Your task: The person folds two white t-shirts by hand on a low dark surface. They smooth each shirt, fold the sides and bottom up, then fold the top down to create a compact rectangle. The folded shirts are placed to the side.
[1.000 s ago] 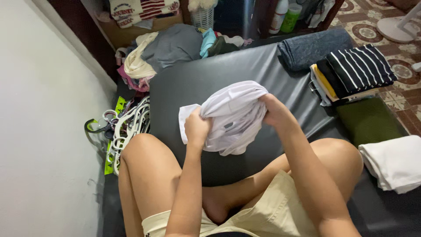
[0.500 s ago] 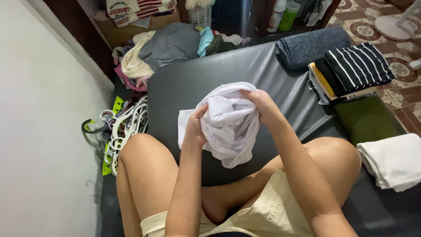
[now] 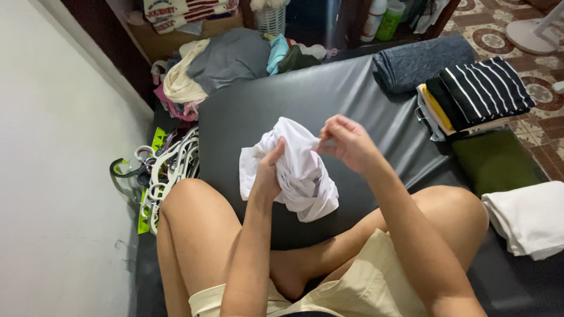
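Note:
I sit cross-legged on a black padded mat (image 3: 352, 94). A crumpled white garment (image 3: 299, 170) hangs in front of me above the mat. My left hand (image 3: 269, 173) grips its left side in a fist. My right hand (image 3: 346, 141) pinches an edge of the same cloth at the upper right, fingers partly spread.
Folded clothes lie to the right: a grey roll (image 3: 420, 61), a striped stack (image 3: 479, 91), a green piece (image 3: 493, 161), a white piece (image 3: 529, 217). An unfolded clothes heap (image 3: 226, 58) sits at the mat's far end. Plastic hangers (image 3: 167, 170) lie by the white wall on the left.
The garment has been bunched smaller and lower. My right hand came off the broad top of the cloth and now pinches a small edge; my left hand stayed gripping.

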